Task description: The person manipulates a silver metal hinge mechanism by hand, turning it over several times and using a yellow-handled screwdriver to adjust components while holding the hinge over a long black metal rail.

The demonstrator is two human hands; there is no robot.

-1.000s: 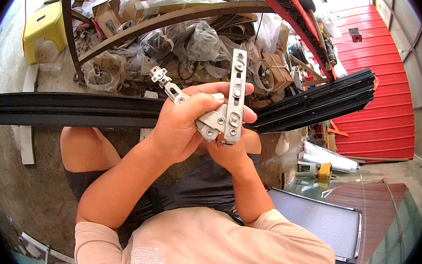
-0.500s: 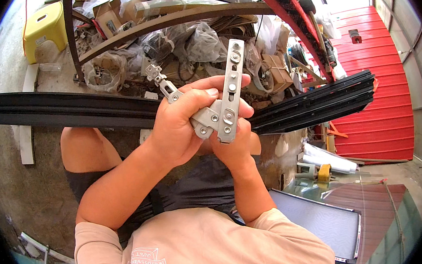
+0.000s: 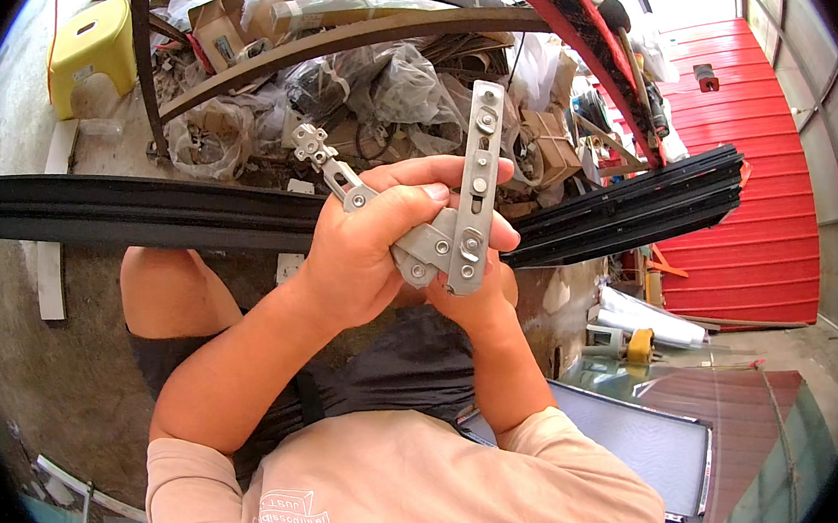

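A silvery metal window hinge [image 3: 475, 186], made of pivoting arms and a slotted flat bar with screws and rivets, is held up in front of me. My left hand [image 3: 353, 252] is closed round its middle, with the thumb on top and fingertips showing past the bar. The hinge's narrow arm, ending in a small bracket, sticks out at the upper left. My right hand [image 3: 478, 304] is curled at the bar's lower end, its fingers mostly hidden behind the metal. Below the hinge, long black profiles [image 3: 136, 218] run from left to right.
Plastic bags, boxes and scrap lie heaped behind a brown curved frame [image 3: 350, 43]. A yellow stool [image 3: 92, 56] stands at the far left. A red corrugated sheet [image 3: 720, 165] is on the right; a framed panel [image 3: 634, 442] lies at lower right.
The slotted bar has shifted to the right and leans slightly further right. My right hand has moved a little lower and further behind the hinge. My left hand keeps its grip.
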